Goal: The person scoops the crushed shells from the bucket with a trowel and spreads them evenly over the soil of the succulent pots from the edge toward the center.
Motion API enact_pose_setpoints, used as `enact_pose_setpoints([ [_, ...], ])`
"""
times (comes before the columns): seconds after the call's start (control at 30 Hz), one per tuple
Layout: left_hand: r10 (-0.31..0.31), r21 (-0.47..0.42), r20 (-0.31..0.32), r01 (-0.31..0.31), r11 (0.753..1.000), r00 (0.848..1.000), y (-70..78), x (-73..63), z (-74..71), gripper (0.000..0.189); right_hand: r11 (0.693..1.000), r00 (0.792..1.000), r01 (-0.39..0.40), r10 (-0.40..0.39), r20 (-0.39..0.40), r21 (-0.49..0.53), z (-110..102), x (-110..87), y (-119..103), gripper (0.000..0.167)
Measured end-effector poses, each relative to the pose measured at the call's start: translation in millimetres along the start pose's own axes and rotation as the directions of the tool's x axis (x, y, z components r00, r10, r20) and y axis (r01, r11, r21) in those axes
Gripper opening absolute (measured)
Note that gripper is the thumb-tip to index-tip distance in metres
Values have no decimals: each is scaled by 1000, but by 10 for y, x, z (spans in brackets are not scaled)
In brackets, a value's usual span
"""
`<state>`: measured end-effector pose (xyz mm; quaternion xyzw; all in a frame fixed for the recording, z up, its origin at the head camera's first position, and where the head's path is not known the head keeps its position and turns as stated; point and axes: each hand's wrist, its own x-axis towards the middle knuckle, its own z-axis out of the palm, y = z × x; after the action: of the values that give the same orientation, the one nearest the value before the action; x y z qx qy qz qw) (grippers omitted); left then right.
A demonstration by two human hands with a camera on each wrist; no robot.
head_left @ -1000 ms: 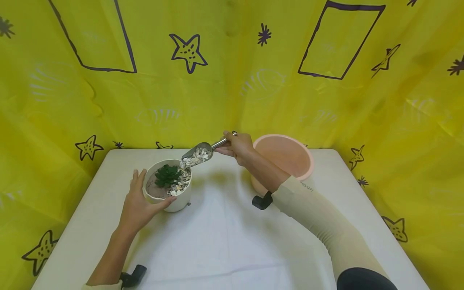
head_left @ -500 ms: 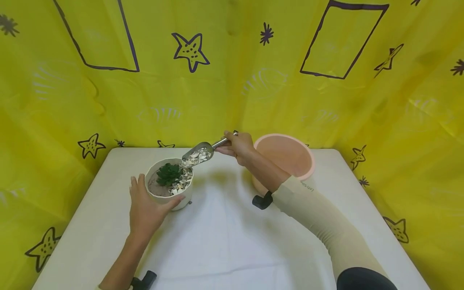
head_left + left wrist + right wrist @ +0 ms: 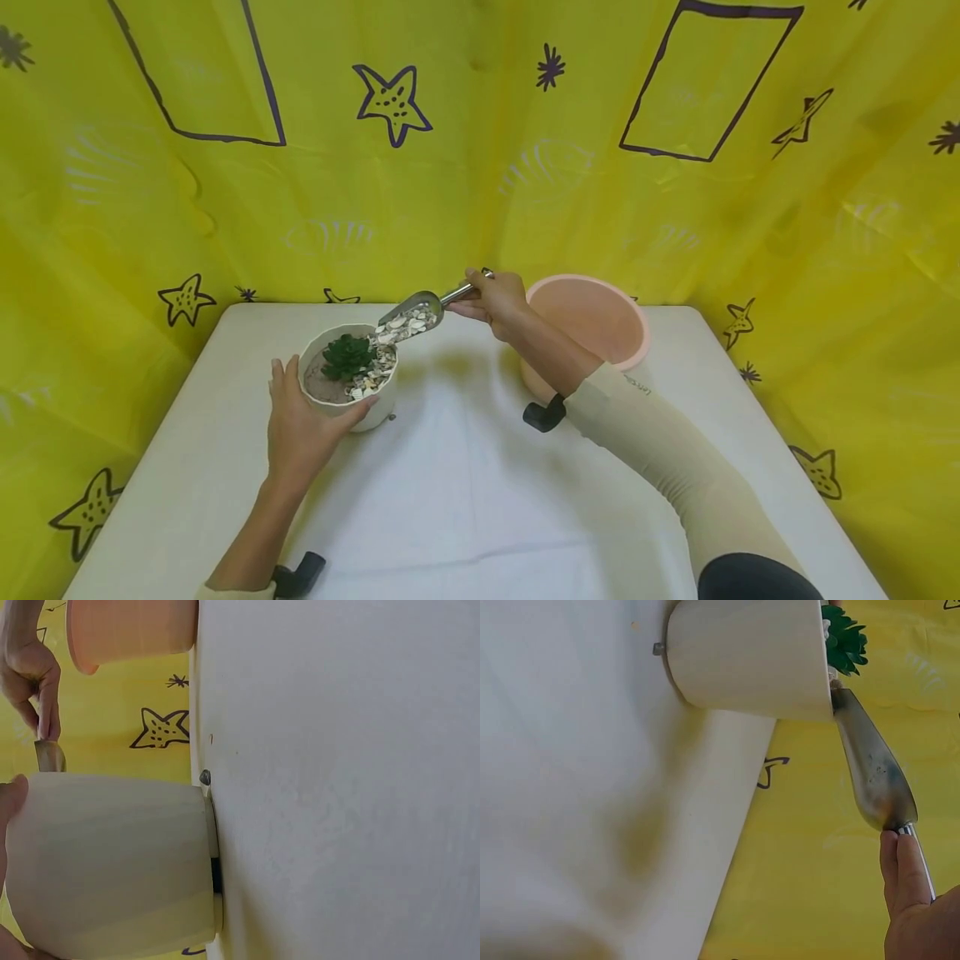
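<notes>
A white flowerpot (image 3: 372,410) with a green succulent (image 3: 348,357) stands at the left of the table. Sandy soil shows on its left side, and pale stone chips (image 3: 367,383) cover the right. My left hand (image 3: 303,425) holds the pot, fingers at the left rim and thumb across the front. My right hand (image 3: 495,302) grips the handle of a metal scoop (image 3: 429,300). White chips (image 3: 408,323) lie in the scoop, whose lip meets the pot's right rim. In the right wrist view, the scoop (image 3: 874,769) tilts down toward the rim beside the succulent (image 3: 845,641).
A pink bucket (image 3: 592,317) stands at the back right, partly behind my right forearm. One small dark bit (image 3: 205,777) sits at the pot's base. Yellow patterned curtains (image 3: 465,167) rise behind the white-covered table (image 3: 465,500).
My left hand and forearm have swung slightly to the right around the pot. The scoop stays at the pot's rim, still loaded with chips, and my right hand has hardly moved.
</notes>
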<state>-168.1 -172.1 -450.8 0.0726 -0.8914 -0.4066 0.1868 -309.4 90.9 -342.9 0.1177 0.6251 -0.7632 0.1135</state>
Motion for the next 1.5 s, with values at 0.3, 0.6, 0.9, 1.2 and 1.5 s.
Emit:
enact_pose_setpoints([
  [0.3,58,-92,70,-51,994,996,-112,91,-53,114,1000,1000,15,-15,0,-2,-26,11,12,31],
  [0.6,72,-56,148,-65,996,986,-138,171,-108,116,999,999,36,-36,-4,-5,-33,13,0,31],
  [0.9,46,-31,223,-40,999,974,-109,175,-141,120,999,999,44,-44,-7,-1,-24,4,-4,37],
  [1.2,-76,-24,105,79,997,992,75,5,2,132,999,999,40,-40,-19,3,-31,-6,4,32],
  [1.5,-59,-84,37,62,995,998,85,31,95,124,999,999,39,-39,-14,-2,-25,-13,4,31],
])
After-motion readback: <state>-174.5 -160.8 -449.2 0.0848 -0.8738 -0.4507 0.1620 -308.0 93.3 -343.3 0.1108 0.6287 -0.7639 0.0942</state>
